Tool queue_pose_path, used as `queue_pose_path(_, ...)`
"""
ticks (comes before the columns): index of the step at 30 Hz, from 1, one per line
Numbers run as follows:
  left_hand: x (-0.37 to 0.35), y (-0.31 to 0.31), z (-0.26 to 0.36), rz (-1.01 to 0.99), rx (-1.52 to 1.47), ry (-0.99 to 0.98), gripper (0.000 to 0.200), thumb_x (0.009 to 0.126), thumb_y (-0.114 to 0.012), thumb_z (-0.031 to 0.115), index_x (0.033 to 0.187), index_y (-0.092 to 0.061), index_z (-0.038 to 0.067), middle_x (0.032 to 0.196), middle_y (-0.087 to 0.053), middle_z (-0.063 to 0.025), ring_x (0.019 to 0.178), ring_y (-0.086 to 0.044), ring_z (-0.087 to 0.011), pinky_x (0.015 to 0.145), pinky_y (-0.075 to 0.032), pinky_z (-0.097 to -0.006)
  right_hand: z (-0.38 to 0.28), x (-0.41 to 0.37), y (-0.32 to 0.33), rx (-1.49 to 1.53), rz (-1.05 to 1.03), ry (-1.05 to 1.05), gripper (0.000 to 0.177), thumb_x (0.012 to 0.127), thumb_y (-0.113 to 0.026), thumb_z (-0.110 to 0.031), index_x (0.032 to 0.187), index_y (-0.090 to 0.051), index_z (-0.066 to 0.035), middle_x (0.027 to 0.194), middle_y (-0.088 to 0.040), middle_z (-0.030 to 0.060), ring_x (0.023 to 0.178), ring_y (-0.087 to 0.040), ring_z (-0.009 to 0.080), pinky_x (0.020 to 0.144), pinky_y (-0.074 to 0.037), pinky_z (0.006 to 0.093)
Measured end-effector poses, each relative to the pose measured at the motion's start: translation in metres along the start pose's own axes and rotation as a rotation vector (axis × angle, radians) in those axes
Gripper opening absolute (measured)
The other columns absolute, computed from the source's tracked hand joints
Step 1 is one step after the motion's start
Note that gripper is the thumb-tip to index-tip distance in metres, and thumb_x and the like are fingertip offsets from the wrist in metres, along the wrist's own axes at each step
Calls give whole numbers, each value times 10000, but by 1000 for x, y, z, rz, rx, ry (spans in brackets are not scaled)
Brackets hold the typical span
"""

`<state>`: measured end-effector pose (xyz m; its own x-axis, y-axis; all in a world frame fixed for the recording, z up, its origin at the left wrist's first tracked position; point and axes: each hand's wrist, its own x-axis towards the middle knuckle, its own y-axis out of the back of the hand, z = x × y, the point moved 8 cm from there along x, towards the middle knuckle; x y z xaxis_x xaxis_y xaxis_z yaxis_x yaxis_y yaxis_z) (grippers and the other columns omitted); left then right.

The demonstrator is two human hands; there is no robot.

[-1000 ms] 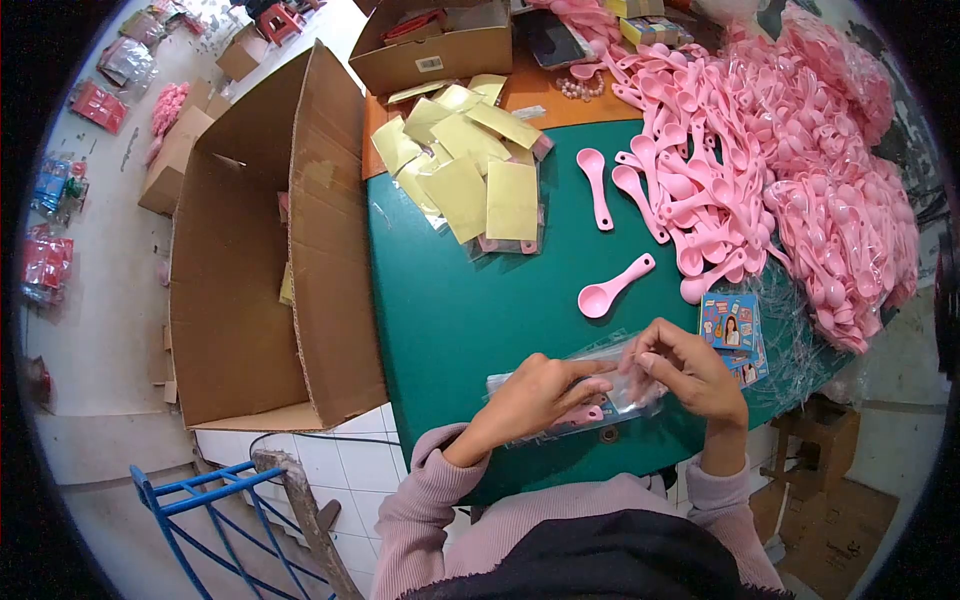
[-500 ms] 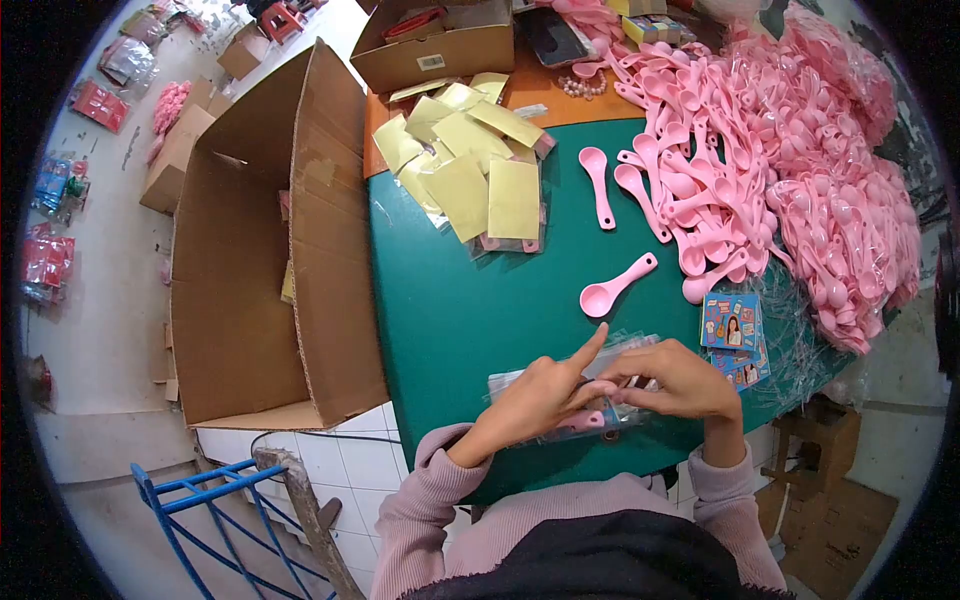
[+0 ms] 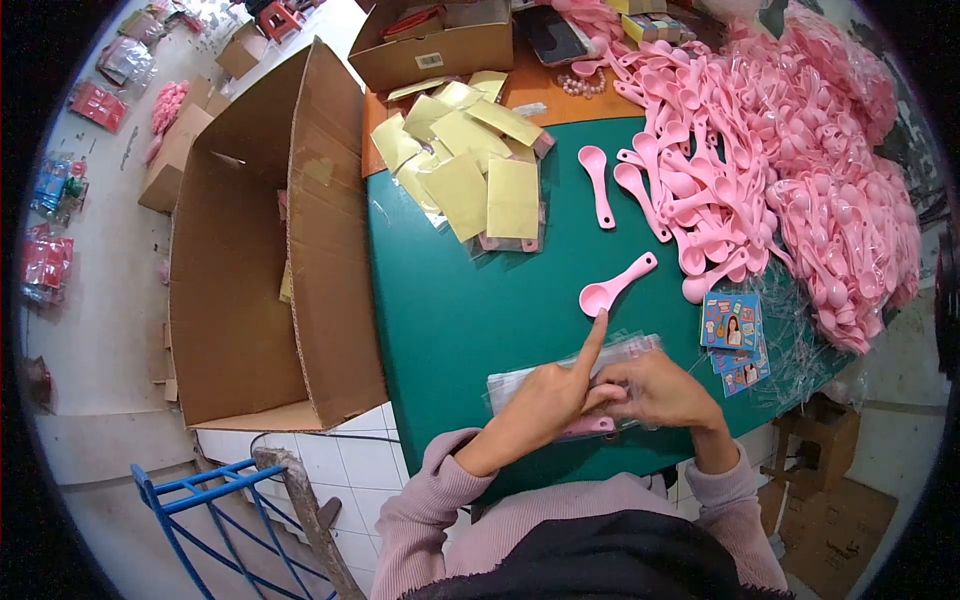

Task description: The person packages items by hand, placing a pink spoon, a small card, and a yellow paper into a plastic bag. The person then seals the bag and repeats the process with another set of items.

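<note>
My left hand (image 3: 552, 400) is over the near part of the green table, index finger stretched forward and the other fingers curled onto a clear plastic bag. A pink piece (image 3: 590, 426), probably a measuring spoon's handle, shows through this bag below the hand. My right hand (image 3: 662, 388) meets it from the right, fingers pinched at the bag's edge; the exact grip is partly hidden. Under both hands lies a stack of clear plastic bags (image 3: 510, 384). Just beyond my left fingertip lies a loose pink measuring spoon (image 3: 597, 299).
Pink spoons (image 3: 700, 180) are heaped at the right, some in bags. Blue printed cards (image 3: 735, 325) lie at right. Packets with yellowish backs (image 3: 465, 150) sit at the far left of the table (image 3: 430, 300). A big cardboard box (image 3: 335, 240) stands left.
My left index finger has moved slightly forward, its tip now at the loose spoon's bowl in view. My right hand has shifted slightly left and down, its fingers curling more.
</note>
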<state>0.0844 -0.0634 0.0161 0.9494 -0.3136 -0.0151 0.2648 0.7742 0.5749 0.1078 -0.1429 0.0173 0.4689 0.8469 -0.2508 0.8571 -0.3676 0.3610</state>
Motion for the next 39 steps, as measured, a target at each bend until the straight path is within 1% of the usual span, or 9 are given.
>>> queue_pose_path(3, -3, 8, 1, -20, 2, 32, 800, 819, -534, 450, 1369, -162, 4, 567, -556, -196, 517, -561, -375, 499, -459, -395, 2, -2, 2, 3, 81, 40, 182, 740, -646, -109, 883, -597, -8, 689, -596, 55, 587, -558, 100, 524, -435, 255)
queue_pose_path(8, -14, 42, -26, -137, -358, 127, 765, 752, -696, 217, 1373, -262, 112, 844, -656, -173, 722, -649, -203, 633, -508, -304, 18, -19, 35, 462, 402, -131, 144, 684, -677, 11, 716, -537, 15, 649, -532, -6, 640, -517, 58, 549, -417, 219)
queue_pose_path(13, -25, 43, -34, -113, -548, 256, 714, 753, -691, 105, 1350, -300, 101, 923, -650, -159, 820, -620, -148, 714, -507, -282, 20, -16, 28, 536, 347, -129, 76, 713, -644, -1, 762, -594, 31, 669, -540, -5, 638, -500, 58, 545, -412, 218)
queue_pose_path(16, -26, 44, -35, 69, -476, 173, 636, 783, -655, 90, 1328, -327, 104, 848, -647, -135, 764, -643, -182, 662, -524, -297, 6, -18, 37, 316, 380, -115, 103, 723, -627, -20, 820, -629, 17, 695, -577, 37, 651, -543, 83, 561, -433, 234)
queue_pose_path(19, -43, 52, -53, 424, -479, 269, 579, 868, -546, 95, 1350, -228, 50, 911, -605, -146, 830, -629, -188, 691, -528, -290, -26, -18, 50, -88, 714, -33, 183, 726, -641, -105, 887, -624, -18, 843, -605, 125, 752, -605, 205, 637, -469, 287)
queue_pose_path(22, -50, 12, -47, 250, -1117, 413, 594, 910, -457, 95, 1383, -98, 77, 890, -605, -142, 814, -625, -192, 705, -526, -291, -50, -1, 17, -402, 505, 186, 324, 710, -661, -122, 1012, -577, -41, 1014, -570, 138, 906, -566, 264, 755, -452, 363)
queue_pose_path(24, -61, 3, -56, 259, -1114, 445, 599, 930, -396, 97, 1392, -13, 96, 920, -607, -148, 794, -621, -191, 717, -523, -308, -50, 4, -2, -382, 337, 154, 429, 692, -667, -115, 1093, -524, -65, 1121, -508, 140, 1005, -502, 302, 836, -408, 410)
queue_pose_path(33, -94, -5, -49, 321, -1025, 493, 608, 918, -411, 64, 1393, -32, 97, 942, -626, -155, 874, -611, -190, 742, -522, -301, -49, 7, -44, -480, 87, 217, 237, 701, -641, -105, 885, -507, -42, 915, -483, 116, 891, -494, 275, 754, -388, 375)
queue_pose_path(39, -110, -15, -49, 261, -878, 554, 537, 915, -427, 75, 1376, -151, 85, 935, -627, -156, 859, -620, -188, 764, -507, -299, -51, 9, -59, -470, 160, 283, 187, 724, -619, -134, 853, -512, -52, 854, -461, 93, 826, -485, 250, 714, -379, 353)
